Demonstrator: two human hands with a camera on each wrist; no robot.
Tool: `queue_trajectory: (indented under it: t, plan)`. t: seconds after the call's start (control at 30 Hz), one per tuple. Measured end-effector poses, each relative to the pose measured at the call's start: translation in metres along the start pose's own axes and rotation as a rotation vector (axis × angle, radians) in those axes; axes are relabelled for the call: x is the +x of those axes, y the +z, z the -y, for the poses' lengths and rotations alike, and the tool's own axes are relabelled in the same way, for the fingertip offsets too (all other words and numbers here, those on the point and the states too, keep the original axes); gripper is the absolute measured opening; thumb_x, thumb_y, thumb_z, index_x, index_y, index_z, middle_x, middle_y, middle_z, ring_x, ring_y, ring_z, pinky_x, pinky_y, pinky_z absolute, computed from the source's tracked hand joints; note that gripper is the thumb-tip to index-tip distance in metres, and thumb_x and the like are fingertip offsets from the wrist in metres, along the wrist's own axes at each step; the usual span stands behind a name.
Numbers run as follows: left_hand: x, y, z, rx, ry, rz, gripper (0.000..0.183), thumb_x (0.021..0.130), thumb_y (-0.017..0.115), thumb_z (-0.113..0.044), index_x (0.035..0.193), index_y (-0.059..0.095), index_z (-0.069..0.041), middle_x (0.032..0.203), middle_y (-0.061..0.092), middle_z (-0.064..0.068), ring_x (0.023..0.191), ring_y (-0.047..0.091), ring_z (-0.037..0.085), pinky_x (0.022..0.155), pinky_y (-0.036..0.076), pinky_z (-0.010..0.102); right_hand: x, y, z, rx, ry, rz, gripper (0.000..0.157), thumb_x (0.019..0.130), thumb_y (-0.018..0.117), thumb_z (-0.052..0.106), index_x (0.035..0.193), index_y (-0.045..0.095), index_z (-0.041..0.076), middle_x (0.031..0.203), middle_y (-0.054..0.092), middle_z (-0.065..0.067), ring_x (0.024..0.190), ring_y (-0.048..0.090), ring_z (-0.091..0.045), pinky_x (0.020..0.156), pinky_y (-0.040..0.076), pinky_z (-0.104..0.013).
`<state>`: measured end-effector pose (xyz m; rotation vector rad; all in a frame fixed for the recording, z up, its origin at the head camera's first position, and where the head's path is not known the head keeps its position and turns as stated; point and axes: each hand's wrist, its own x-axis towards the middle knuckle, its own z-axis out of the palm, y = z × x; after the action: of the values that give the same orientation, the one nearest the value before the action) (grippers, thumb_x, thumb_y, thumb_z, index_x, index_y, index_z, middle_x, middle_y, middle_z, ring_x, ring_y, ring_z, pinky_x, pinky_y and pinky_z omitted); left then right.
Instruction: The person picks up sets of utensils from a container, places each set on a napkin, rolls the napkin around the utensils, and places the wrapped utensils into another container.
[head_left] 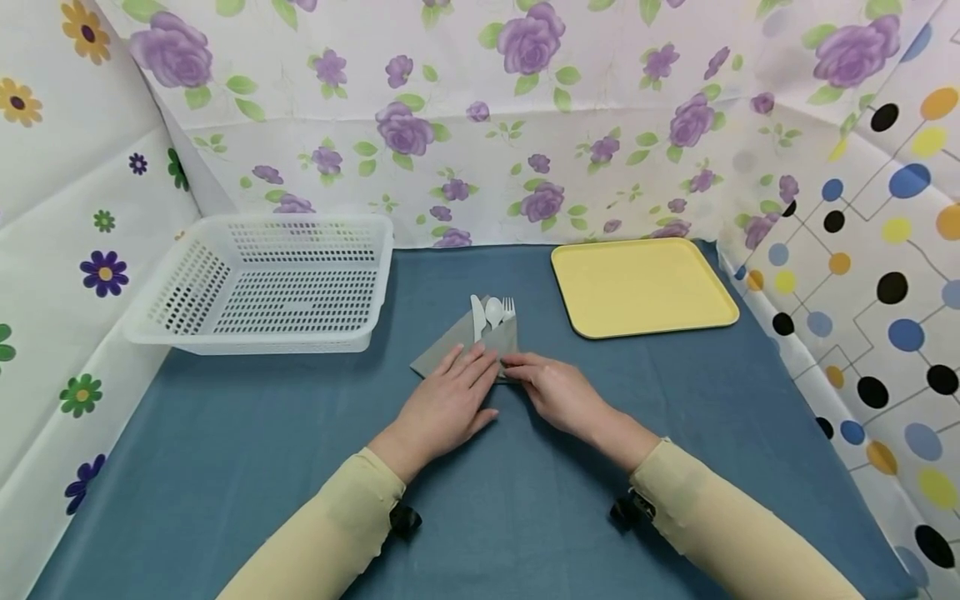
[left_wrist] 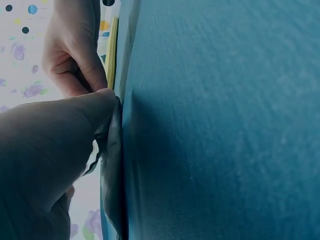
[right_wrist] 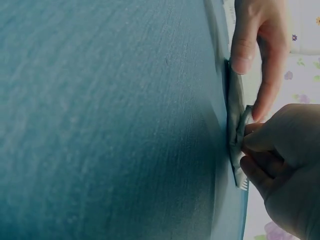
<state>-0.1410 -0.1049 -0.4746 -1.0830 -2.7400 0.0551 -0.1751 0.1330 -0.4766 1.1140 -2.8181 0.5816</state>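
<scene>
A grey folded napkin (head_left: 441, 350) lies on the blue cloth in the middle of the head view. From its top stick out a white knife (head_left: 477, 315), a white spoon (head_left: 493, 312) and a white fork (head_left: 509, 308), side by side; their lower parts are hidden inside. My left hand (head_left: 444, 407) rests on the napkin with its fingers straight. With thumb and fingers, my right hand (head_left: 561, 395) pinches the napkin's right side, close to the left fingertips. In the right wrist view that pinched fold (right_wrist: 244, 122) stands slightly raised.
A white perforated basket (head_left: 279, 343) stands at the back left. At the back right lies a yellow tray (head_left: 645, 287). The blue cloth (head_left: 517, 508) spreads under everything. Patterned curtains (head_left: 480, 167) hang behind and at both sides.
</scene>
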Motion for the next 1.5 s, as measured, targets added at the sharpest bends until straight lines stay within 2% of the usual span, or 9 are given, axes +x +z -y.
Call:
queue_trajectory:
  t: [0.27,0.6,0.73,0.97,1.2,1.37,1.5]
  plan:
    - [-0.002,0.001,0.0,-0.071,-0.02,0.095,0.071,0.111,0.068,-0.046,0.164,0.051,-0.002,0.167,0.051,0.018,0.158,0.045,0.033,0.135,0.023,0.047,-0.001,0.003,-0.005,-0.019,-0.067,0.02,0.033,0.107,0.07,-0.002,0.14,0.074,-0.003,0.152,0.066,-0.015,0.14,0.063,-0.034,0.113,0.054,-0.051]
    - [-0.001,0.002,0.002,-0.132,-0.03,0.142,0.073,0.112,0.066,-0.048,0.165,0.048,-0.001,0.17,0.047,0.019,0.16,0.042,0.033,0.135,0.024,0.047,0.002,0.005,-0.021,-0.072,-0.189,-0.025,0.036,0.107,0.072,0.003,0.142,0.072,-0.004,0.15,0.066,-0.019,0.144,0.059,-0.038,0.118,0.049,-0.055]
    - [-0.001,0.0,0.002,-0.145,-0.037,0.146,0.073,0.111,0.067,-0.048,0.165,0.049,-0.001,0.17,0.047,0.019,0.159,0.042,0.033,0.134,0.025,0.048,0.012,0.006,-0.027,-0.102,-0.153,-0.011,0.04,0.11,0.069,0.008,0.148,0.067,-0.003,0.156,0.062,-0.02,0.149,0.054,-0.038,0.122,0.045,-0.055]
    - [-0.001,-0.001,0.001,-0.171,-0.036,0.142,0.074,0.111,0.068,-0.047,0.164,0.049,0.0,0.17,0.047,0.02,0.159,0.042,0.034,0.134,0.025,0.048,0.026,0.004,-0.037,-0.143,-0.039,0.08,0.053,0.116,0.062,0.021,0.162,0.053,-0.002,0.169,0.048,-0.021,0.158,0.042,-0.038,0.128,0.035,-0.058]
    - [0.0,0.0,0.002,-0.175,-0.037,0.149,0.073,0.111,0.067,-0.046,0.165,0.049,0.0,0.17,0.046,0.02,0.16,0.041,0.034,0.134,0.024,0.048,0.03,0.005,-0.047,-0.118,0.032,0.141,0.062,0.119,0.055,0.031,0.169,0.04,-0.002,0.176,0.036,-0.021,0.163,0.033,-0.039,0.132,0.028,-0.059]
    - [0.0,0.0,0.002,-0.184,-0.039,0.151,0.073,0.111,0.067,-0.046,0.165,0.049,0.0,0.17,0.045,0.02,0.16,0.04,0.034,0.135,0.024,0.048,0.028,0.004,-0.047,-0.113,0.046,0.137,0.064,0.119,0.055,0.033,0.169,0.039,-0.002,0.176,0.035,-0.021,0.163,0.032,-0.04,0.132,0.027,-0.059]
    - [-0.001,0.0,0.003,-0.192,-0.043,0.155,0.073,0.112,0.067,-0.046,0.165,0.048,-0.001,0.171,0.045,0.02,0.16,0.04,0.033,0.135,0.024,0.048,0.023,0.004,-0.043,-0.149,0.015,0.133,0.061,0.119,0.055,0.032,0.169,0.041,0.001,0.176,0.037,-0.019,0.163,0.033,-0.038,0.132,0.027,-0.059]
